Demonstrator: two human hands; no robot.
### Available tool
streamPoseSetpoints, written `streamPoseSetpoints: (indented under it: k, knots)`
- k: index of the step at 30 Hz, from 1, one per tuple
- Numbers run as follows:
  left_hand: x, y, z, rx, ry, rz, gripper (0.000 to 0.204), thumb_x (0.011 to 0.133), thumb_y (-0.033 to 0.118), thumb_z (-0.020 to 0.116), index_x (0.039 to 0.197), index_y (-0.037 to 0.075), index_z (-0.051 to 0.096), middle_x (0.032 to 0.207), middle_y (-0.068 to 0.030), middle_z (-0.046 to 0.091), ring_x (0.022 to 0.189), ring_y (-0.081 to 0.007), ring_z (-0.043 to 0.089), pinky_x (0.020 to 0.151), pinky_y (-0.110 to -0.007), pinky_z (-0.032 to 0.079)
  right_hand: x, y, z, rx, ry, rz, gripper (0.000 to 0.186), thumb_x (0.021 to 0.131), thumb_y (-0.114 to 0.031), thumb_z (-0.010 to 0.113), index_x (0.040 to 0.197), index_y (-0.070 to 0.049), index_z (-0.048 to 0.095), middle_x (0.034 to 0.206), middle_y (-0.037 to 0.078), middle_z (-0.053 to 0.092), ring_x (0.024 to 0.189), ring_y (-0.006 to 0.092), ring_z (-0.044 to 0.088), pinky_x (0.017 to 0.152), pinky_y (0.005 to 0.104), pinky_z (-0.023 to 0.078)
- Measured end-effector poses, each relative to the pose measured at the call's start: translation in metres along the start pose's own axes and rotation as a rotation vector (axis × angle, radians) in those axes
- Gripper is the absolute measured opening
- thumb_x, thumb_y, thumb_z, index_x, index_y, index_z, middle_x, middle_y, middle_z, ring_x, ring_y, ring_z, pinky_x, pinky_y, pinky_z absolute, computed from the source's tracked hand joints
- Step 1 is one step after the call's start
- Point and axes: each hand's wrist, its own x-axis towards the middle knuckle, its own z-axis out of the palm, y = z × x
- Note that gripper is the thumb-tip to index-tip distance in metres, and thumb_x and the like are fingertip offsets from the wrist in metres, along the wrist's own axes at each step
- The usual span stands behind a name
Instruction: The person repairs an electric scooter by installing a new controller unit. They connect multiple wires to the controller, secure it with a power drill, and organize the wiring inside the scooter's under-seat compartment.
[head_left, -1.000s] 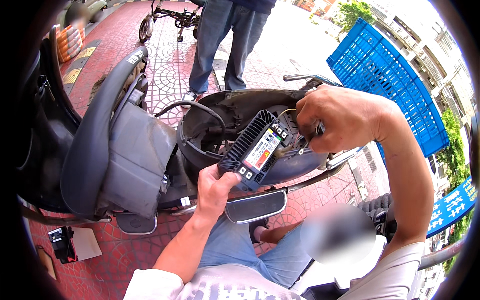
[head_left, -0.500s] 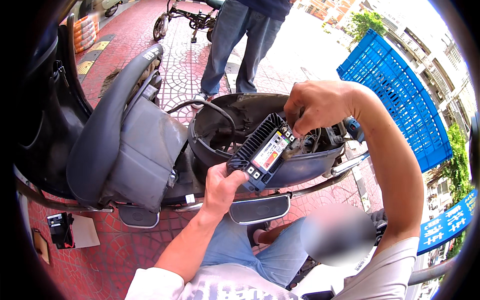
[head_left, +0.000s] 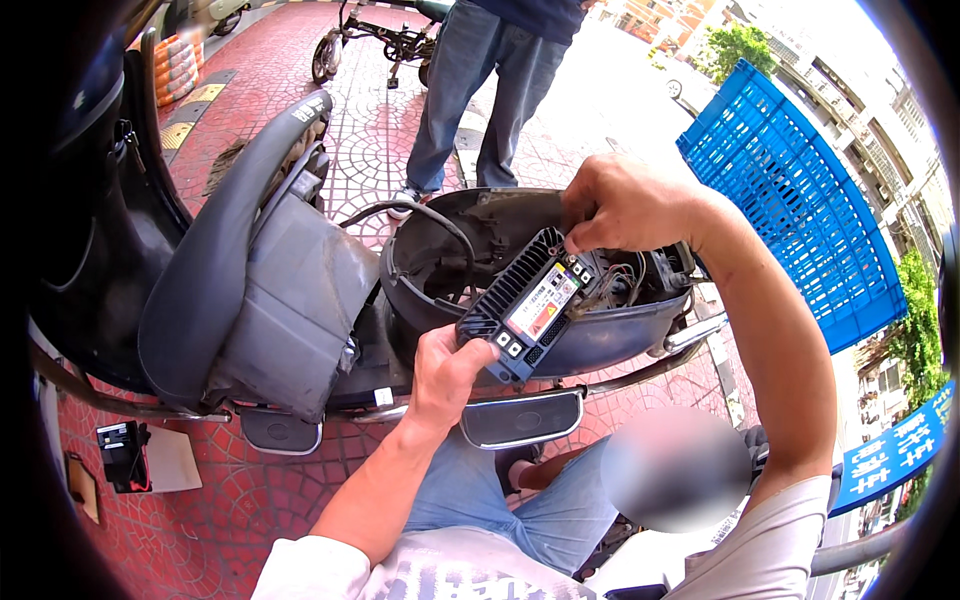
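- Controller box [head_left: 538,305], one, black, finned, labelled: tilted in front of the open body shell [head_left: 630,335] of the scooter.
- My left hand [head_left: 446,378]: thumb and fingers clamped on the box's lower end, thumb beside the lower terminals [head_left: 508,345].
- My right hand [head_left: 628,205]: fingertips close together at the box's upper end, beside the upper terminals [head_left: 580,270]; whether they pinch anything, I cannot tell.
- Wires [head_left: 630,278], bunched: in the shell, right of the box.
- Step in hand, my judgement: fingertip work around the upper terminals.
- Next move, my judgement: calls for a steady left grip and small, exact right-hand movements.
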Motion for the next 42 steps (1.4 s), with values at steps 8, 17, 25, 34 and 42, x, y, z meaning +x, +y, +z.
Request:
streamPoseSetpoints:
  k: [8,17,25,34,42]
  knots:
    - [0.001,-0.009,-0.009,0.016,-0.049,-0.054,0.024,0.088,0.009,0.065,0.102,-0.007,0.077,0.094,-0.0064,0.076,0.084,-0.0106,0.067,0.081,-0.028,0.054,-0.004,-0.014,0.014,0.073,-0.035,-0.085,0.024,0.091,-0.024,0.077,0.100,-0.002,0.076,0.082,0.015,0.074,0.078,0.0298,0.072,0.076,0.0427,0.056]
    - [0.003,-0.012,-0.013,0.049,-0.018,-0.024,0.023,0.088,0.010,0.067,0.100,-0.007,0.078,0.094,-0.0053,0.077,0.085,-0.0088,0.066,0.082,-0.027,0.054,-0.012,-0.020,0.025,-0.151,0.065,-0.194,0.019,0.086,-0.020,0.075,0.095,-0.003,0.077,0.084,0.015,0.076,0.086,0.0378,0.075,0.081,0.0485,0.059]
    - [0.002,-0.010,-0.011,0.056,-0.017,0.002,0.024,0.088,0.013,0.067,0.098,-0.006,0.078,0.092,-0.0038,0.076,0.084,-0.0081,0.065,0.081,-0.027,0.053,-0.024,-0.017,0.042,-0.234,0.200,-0.345,0.012,0.086,-0.014,0.075,0.091,-0.003,0.074,0.094,0.015,0.068,0.096,0.0380,0.070,0.087,0.0494,0.058]
    - [0.001,-0.009,-0.011,0.067,-0.006,-0.005,0.024,0.088,0.012,0.066,0.098,-0.006,0.078,0.092,-0.0033,0.076,0.084,-0.0078,0.065,0.081,-0.026,0.053,-0.030,-0.006,0.039,-0.032,0.160,-0.387,0.009,0.085,-0.006,0.073,0.093,-0.001,0.072,0.097,0.017,0.067,0.100,0.0398,0.069,0.089,0.0489,0.056]
    - [0.002,-0.011,-0.010,0.049,-0.012,-0.002,0.025,0.089,0.012,0.066,0.100,-0.006,0.079,0.094,-0.0041,0.077,0.085,-0.0079,0.066,0.082,-0.026,0.053,-0.030,-0.011,0.023,-0.152,0.120,-0.339,0.011,0.086,-0.005,0.072,0.096,0.000,0.073,0.093,0.019,0.069,0.096,0.0407,0.071,0.087,0.0493,0.057]
